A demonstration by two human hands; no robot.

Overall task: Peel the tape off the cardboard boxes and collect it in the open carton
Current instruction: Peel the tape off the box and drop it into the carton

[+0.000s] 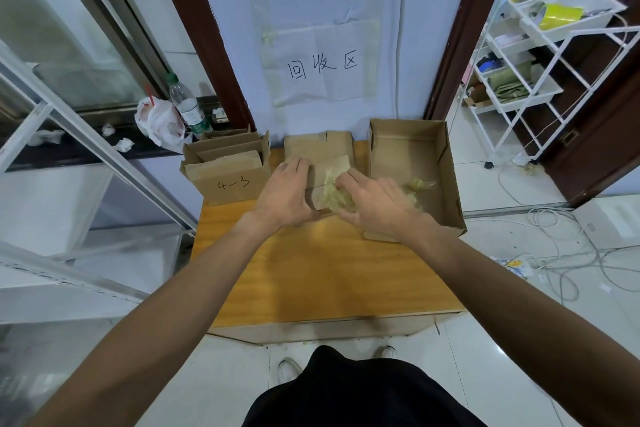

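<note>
Three boxes span mid-frame: marked box point(225, 180) left, centre box point(329, 163) gripped by the left hand's point(287, 194) curled fingers, open carton point(446, 177) right. The right hand point(375, 203) pinches one tape wad point(331, 197) at centre; a second wad point(419, 184) lies inside the carton.

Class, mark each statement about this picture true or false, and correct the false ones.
1. The left hand holds the middle cardboard box. True.
2. The open carton on the right holds no tape. False: a tape wad lies in it.
3. The 4-3 carton stands left of both hands. True.
4. The right hand holds scissors. False: it grips a tape strip on the box.
5. The plastic bottle lies inside the 4-3 carton. False: it stands on the dark ledge, outside it.
</note>
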